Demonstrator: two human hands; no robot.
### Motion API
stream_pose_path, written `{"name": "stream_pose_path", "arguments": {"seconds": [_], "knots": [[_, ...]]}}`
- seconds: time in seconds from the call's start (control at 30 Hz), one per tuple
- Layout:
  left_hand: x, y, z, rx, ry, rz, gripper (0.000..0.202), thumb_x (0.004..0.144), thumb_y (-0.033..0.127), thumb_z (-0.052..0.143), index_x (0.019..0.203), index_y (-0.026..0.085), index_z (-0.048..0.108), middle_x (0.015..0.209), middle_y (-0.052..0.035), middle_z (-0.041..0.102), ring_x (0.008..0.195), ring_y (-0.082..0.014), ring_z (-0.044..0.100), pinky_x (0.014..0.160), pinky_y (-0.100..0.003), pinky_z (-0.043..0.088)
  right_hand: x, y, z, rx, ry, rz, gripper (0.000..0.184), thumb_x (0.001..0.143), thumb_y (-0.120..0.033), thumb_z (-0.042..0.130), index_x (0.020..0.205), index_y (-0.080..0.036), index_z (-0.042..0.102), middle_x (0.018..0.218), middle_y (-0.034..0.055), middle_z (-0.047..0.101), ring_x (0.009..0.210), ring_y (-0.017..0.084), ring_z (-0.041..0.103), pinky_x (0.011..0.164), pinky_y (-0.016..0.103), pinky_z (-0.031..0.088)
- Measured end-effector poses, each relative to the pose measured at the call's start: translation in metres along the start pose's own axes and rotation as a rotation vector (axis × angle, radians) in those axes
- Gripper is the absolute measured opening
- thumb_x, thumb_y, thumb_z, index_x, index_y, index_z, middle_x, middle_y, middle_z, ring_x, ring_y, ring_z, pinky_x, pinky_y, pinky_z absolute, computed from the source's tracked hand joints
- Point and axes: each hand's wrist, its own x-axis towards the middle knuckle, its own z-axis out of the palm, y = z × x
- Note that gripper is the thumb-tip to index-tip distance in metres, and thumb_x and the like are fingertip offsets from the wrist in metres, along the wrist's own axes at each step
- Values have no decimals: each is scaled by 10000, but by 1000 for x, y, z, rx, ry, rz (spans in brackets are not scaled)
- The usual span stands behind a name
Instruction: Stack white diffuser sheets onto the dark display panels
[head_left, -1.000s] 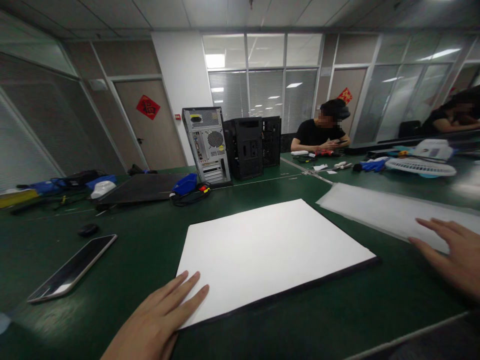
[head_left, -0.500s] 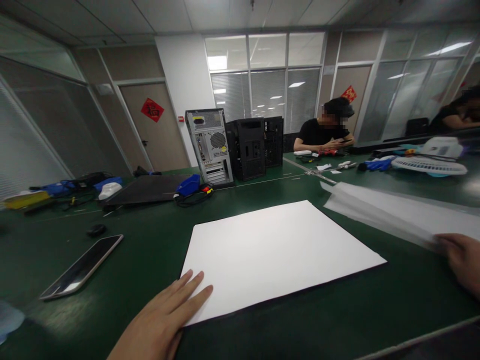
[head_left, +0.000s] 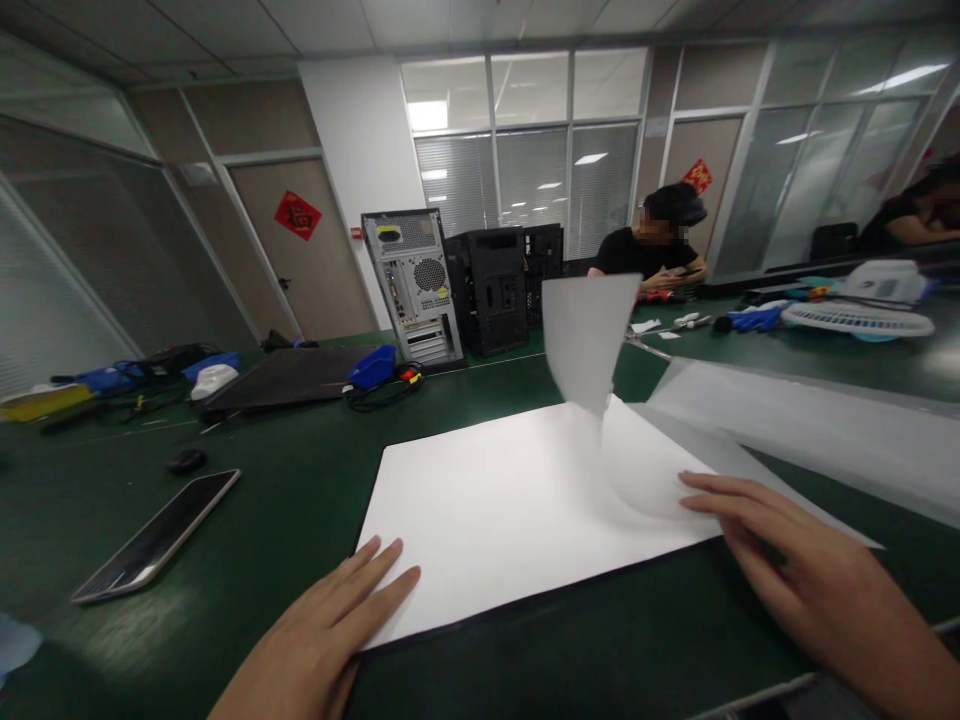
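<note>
A white rectangular panel (head_left: 465,530) with a thin dark edge lies flat on the green table. My left hand (head_left: 330,610) rests over its near left corner, fingers spread and flat. At the panel's right end, a thin translucent film sheet (head_left: 589,335) bends upward, its far corner standing above the panel. My right hand (head_left: 780,550) has its fingertips on the near side of this curled film; its thumb is hidden. Another pale sheet part (head_left: 795,495) reaches out to the right under and beyond my right hand.
More translucent film (head_left: 817,410) lies to the right. A phone (head_left: 161,535) lies at the left, near a small black object (head_left: 186,461). Computer cases (head_left: 416,285) stand at the back, beside a blue tool (head_left: 373,368) with cables. A person (head_left: 652,245) sits across the table.
My right hand has moved left from the film at the far right to the panel's right end. The film there has curled up. My left hand stays in place.
</note>
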Motion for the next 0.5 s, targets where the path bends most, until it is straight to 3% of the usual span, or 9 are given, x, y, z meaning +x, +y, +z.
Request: {"name": "stream_pose_path", "arguments": {"seconds": [0.1, 0.33, 0.5], "knots": [[0, 1, 2, -2, 6, 8, 726, 778, -19, 416, 1349, 381, 620, 1426, 46, 588, 1270, -189, 589, 1020, -367, 504, 3, -15, 7, 32, -80, -90, 298, 945, -262, 481, 1138, -302, 705, 1312, 46, 622, 1172, 238, 623, 971, 394, 551], [2, -5, 2, -17, 31, 83, 515, 857, 123, 494, 1311, 296, 665, 1380, -14, 636, 1239, -221, 614, 1011, -344, 504, -1, -7, 10, 50, -165, -72, 310, 953, -276, 505, 1178, -337, 709, 1261, 17, 665, 1169, 229, 631, 1009, 452, 539], [3, -11, -2, 10, 9, 139, 614, 798, 84, 551, 1357, 325, 624, 1369, -1, 640, 1195, -208, 641, 987, -297, 507, 0, -11, 11, 65, -151, -54, 300, 947, -284, 516, 1161, -317, 723, 1222, 20, 688, 1134, 237, 653, 994, 462, 551]]}}
